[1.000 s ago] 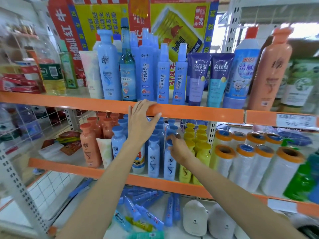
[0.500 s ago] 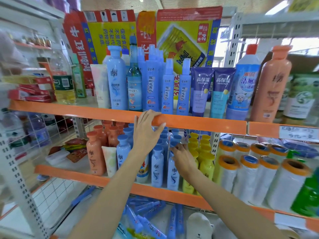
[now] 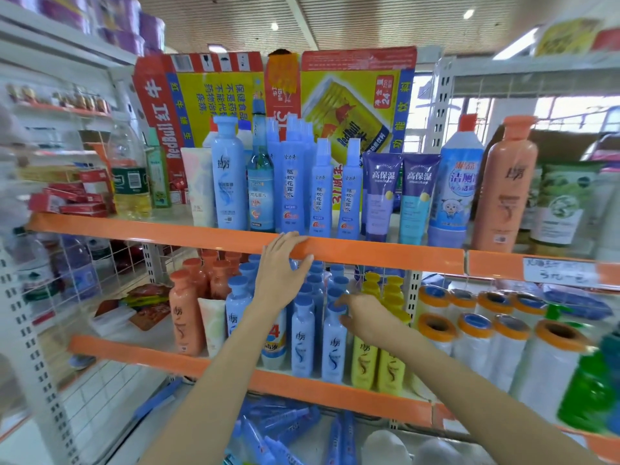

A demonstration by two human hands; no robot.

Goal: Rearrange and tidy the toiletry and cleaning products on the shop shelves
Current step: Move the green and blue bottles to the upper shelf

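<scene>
Pale blue shampoo bottle, front row at middle shelf's front edge, pinched at its round cap by right hand. Left hand spread, fingers hooked over upper shelf's orange lip. Smooth, tall, narrow plastic, tightly packed: careless tug likely topples neighbouring yellow bottles off front edge.

R hand fingers now curled on blue bottle cap
</scene>
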